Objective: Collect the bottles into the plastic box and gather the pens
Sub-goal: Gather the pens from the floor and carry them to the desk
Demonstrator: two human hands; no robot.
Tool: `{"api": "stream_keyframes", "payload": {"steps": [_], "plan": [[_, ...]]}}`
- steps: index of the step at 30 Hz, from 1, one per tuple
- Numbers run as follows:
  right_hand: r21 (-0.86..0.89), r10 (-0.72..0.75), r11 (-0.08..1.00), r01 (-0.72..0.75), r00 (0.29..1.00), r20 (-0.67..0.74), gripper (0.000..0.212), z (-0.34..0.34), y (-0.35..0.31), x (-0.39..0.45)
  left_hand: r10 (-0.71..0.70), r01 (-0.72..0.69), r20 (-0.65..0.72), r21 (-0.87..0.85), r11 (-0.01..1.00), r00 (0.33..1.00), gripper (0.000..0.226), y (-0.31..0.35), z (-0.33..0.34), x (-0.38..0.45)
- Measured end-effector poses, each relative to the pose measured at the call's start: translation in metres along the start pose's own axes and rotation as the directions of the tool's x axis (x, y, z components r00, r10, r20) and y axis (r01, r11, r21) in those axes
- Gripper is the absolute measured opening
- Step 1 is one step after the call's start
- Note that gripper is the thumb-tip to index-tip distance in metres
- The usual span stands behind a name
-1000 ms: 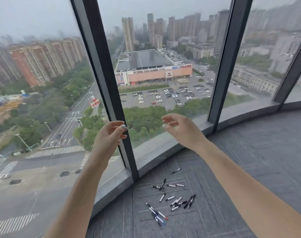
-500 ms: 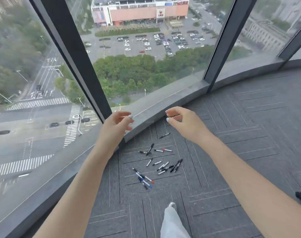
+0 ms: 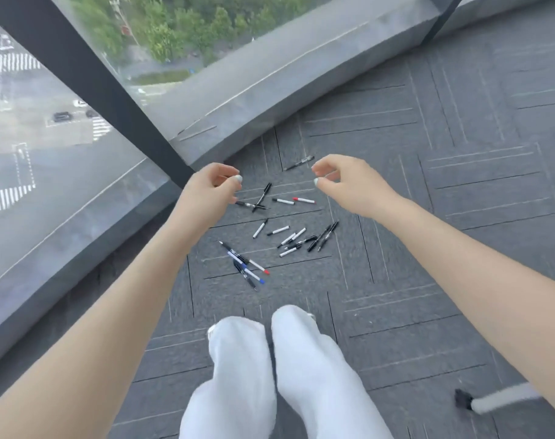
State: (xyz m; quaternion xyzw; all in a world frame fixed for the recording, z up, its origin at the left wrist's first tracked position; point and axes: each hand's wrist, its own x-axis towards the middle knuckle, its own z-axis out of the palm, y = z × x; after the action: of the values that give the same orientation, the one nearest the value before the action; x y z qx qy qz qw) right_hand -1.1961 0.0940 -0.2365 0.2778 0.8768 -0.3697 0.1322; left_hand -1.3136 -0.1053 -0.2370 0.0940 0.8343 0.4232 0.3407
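Slim plastic pens (image 3: 277,231) in black and white barrels, some with red or blue caps, lie scattered on the dark grey carpet tiles (image 3: 428,217), just in front of the person's feet. None has been picked up as far as I can see, so the gathering looks not yet begun. No bottles and no plastic box show anywhere in this view, so I cannot tell how that half of the job stands.

Counting them, I make it roughly eighteen, though a few overlap and the tally is loose. One black pen (image 3: 299,162) lies alone at the far end, near the grey sill (image 3: 270,99). A crossed black pair (image 3: 259,198) sits just below the left hand, with a white pen and a red-capped white pen (image 3: 304,200) to its right. Two white ones lie in the middle, a tangle of about seven black and white ones (image 3: 308,239) to the right, and a nearer bunch of about four with red and blue tips (image 3: 246,264).

The left hand (image 3: 208,198) hangs above the far left of the scatter, fingers curled in with thumb close to fingertips, holding nothing visible. The right hand (image 3: 349,185) hangs opposite, likewise loosely pinched and empty. Both are clear of the floor. White trouser legs (image 3: 270,375) stand at the near edge, and the tall window glass (image 3: 64,153) runs along the left.
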Motion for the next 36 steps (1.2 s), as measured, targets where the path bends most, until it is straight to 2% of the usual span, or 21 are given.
{"api": "stream_keyframes", "payload": {"steps": [4,9,14,20,22,26,29,31,34,36], "plan": [[-0.109,0.083,0.991,-0.076,0.994,0.069,0.029,0.087,0.084,0.066,-0.009,-0.002,0.071,0.163,0.987,0.997,0.014,-0.103,0.036,0.079],[-0.215,0.136,0.97,-0.114,0.987,0.088,0.038,0.203,0.186,0.163,-0.051,-0.01,0.144,0.397,0.918,0.988,0.03,-0.234,0.088,0.183],[-0.342,0.15,0.929,-0.14,0.989,0.004,0.048,0.295,0.268,0.257,-0.02,-0.09,0.168,0.619,0.781,0.986,0.043,-0.34,0.143,0.285],[-0.489,0.161,0.847,-0.207,0.978,-0.135,0.055,0.338,0.331,0.337,0.198,-0.292,0.219,0.799,0.526,0.956,0.066,-0.393,0.209,0.367],[-0.486,0.18,0.84,-0.244,0.968,-0.174,0.052,0.341,0.341,0.35,0.219,-0.297,0.216,0.833,0.468,0.951,0.07,-0.397,0.228,0.381],[-0.454,0.165,0.854,-0.253,0.96,-0.225,0.035,0.345,0.345,0.352,0.244,-0.231,0.136,0.88,0.416,0.96,0.038,-0.39,0.251,0.381],[-0.52,0.188,0.81,-0.272,0.96,-0.209,0.029,0.346,0.34,0.348,0.192,-0.21,0.137,0.873,0.439,0.972,0.029,-0.384,0.259,0.373],[-0.527,0.148,0.811,-0.255,0.96,-0.237,0.023,0.347,0.336,0.346,0.15,-0.19,0.131,0.842,0.506,0.98,0.029,-0.384,0.261,0.372],[-0.45,-0.003,0.878,-0.16,0.941,-0.339,0.017,0.349,0.329,0.345,0.095,-0.094,0.043,0.758,0.646,0.995,0.027,-0.382,0.265,0.377],[-0.42,-0.108,0.907,-0.03,0.947,-0.303,0.019,0.355,0.326,0.347,0.08,-0.06,0.008,0.729,0.682,0.997,0.024,-0.38,0.269,0.38]]}}
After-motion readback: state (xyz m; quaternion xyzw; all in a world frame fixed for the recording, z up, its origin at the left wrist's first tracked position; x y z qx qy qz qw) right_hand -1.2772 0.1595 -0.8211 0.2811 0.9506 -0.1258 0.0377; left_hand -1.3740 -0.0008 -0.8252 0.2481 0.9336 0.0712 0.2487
